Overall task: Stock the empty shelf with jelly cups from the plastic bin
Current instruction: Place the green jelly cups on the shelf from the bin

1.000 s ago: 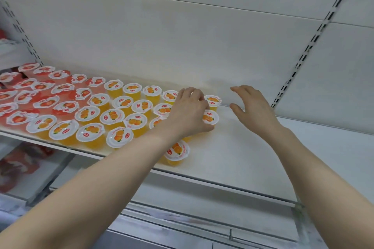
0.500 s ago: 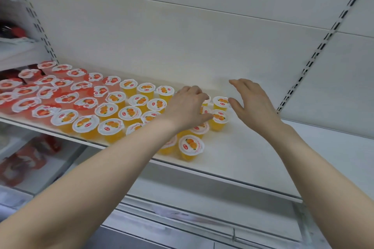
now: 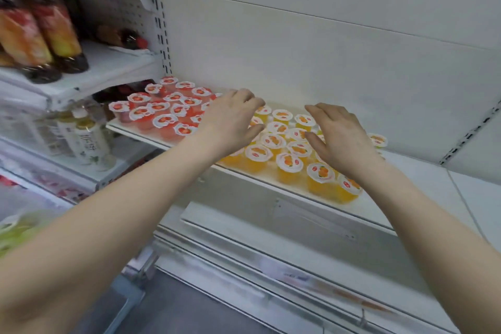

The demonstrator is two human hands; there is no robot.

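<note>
White shelf point(image 3: 423, 180): red plastic jelly cups point(image 3: 165, 120) at ten o'clock, orange plastic jelly cups point(image 3: 288, 163) centre.
Grip: my left hand point(image 3: 230, 119) and right hand point(image 3: 342, 136) are loose, holding nothing.

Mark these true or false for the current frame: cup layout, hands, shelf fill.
1. Red jelly cups sit left of the orange jelly cups on the shelf. True.
2. The right hand grips a bottle. False: it is spread, palm down, over the orange jelly cups.
3. The left hand is palm down over the cups. True.
4. Cups fill the shelf to its right end. False: white shelf surface shows beyond the last orange jelly cups.
5. Bottles sit on a higher shelf at the left. True.
</note>
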